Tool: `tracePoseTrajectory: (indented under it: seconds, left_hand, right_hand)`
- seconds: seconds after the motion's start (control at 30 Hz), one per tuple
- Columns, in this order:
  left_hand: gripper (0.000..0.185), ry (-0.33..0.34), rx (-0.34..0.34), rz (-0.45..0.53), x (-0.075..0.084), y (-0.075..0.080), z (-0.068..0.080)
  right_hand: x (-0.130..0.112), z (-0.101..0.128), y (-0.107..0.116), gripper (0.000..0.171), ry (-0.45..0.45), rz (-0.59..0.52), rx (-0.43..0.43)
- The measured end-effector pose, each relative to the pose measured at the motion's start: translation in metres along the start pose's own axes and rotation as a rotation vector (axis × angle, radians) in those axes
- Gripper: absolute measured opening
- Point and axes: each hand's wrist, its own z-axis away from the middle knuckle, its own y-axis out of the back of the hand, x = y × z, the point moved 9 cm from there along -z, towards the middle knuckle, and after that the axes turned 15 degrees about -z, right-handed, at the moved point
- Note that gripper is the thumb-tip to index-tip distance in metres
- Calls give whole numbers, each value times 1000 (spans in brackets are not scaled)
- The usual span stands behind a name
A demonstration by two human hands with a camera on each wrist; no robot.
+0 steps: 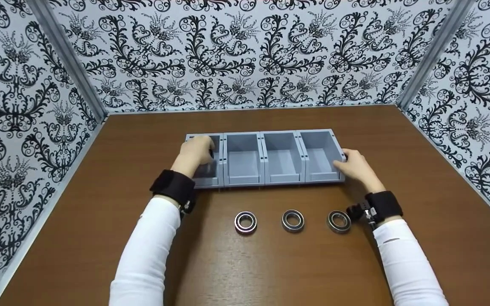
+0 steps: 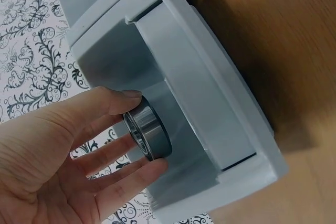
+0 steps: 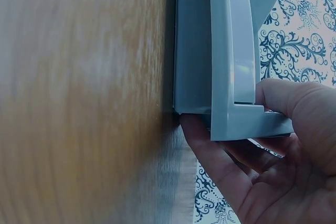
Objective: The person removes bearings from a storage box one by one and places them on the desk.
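Head view hides what my left wrist view shows: left hand point(image 2: 47, 156) pinching a bearing point(image 2: 148, 132) inside the leftmost bin point(image 2: 210, 103); right hand point(image 3: 273, 156) grips the rightmost bin's corner point(image 3: 236, 121).

Three open bin compartments point(image 1: 282, 157) stand free; three bearings point(image 1: 292, 221) dot the table's point(image 1: 270, 263) near side.

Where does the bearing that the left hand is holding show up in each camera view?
Head: hidden behind the left hand, over the leftmost compartment of the grey bin row.
Left wrist: centre of the picture, the bearing pinched between thumb and fingers inside that compartment.
Right wrist: not in it.
Shared landmark: the grey bin row, seen in all three views.
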Motion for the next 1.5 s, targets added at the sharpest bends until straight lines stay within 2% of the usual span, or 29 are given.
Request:
tracePoseTrajectory:
  seconds: [0.6,0.9,1.5]
  left_hand:
    - [45,-18,15,-4,2,9,3]
    - [37,-20,29,-13,2,10,3]
    - [39,-12,31,-13,1,16,9]
  right_hand:
    - [-1,2,0,47,-1,-15,-2]
    - [-2,1,0,45,12,5,10]
    - [-1,0,0,46,18,-11,12]
